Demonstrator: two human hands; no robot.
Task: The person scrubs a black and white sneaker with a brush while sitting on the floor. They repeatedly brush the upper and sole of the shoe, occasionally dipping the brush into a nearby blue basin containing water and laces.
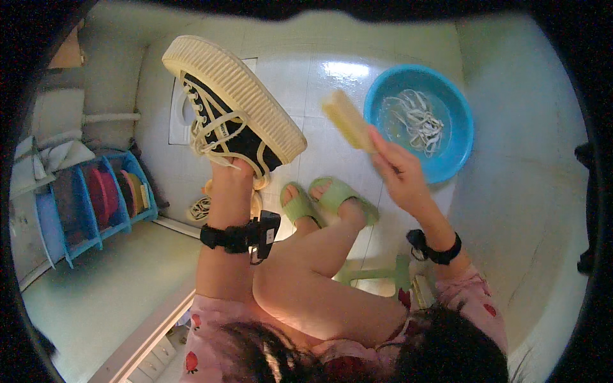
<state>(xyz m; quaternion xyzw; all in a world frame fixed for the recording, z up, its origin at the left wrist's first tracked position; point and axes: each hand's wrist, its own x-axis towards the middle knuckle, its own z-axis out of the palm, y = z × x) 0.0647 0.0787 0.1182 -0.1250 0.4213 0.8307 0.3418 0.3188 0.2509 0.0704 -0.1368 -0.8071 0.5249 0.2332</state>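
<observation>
A black canvas sneaker [230,110] with a thick cream rubber sole is raised at the upper left, its sole facing up and right. My left hand [239,168] is inside the shoe's opening, the fingers hidden, so the shoe sits on it. Cream laces hang loosely from its eyelets. In my right hand [400,170] is a scrubbing brush [348,122] with pale yellowish bristles, held by its handle, apart from the shoe. Beyond that hand stands a round blue plastic basin [467,139] with white shoelaces [421,124] lying in water.
Green slippers [335,191] are on my feet on the tiled floor [311,86]. Another shoe [201,209] lies partly hidden behind my left forearm. A blue rack [96,215] holding colored basins stands left. A wall is at the right, and a green stool [373,274] is beneath me.
</observation>
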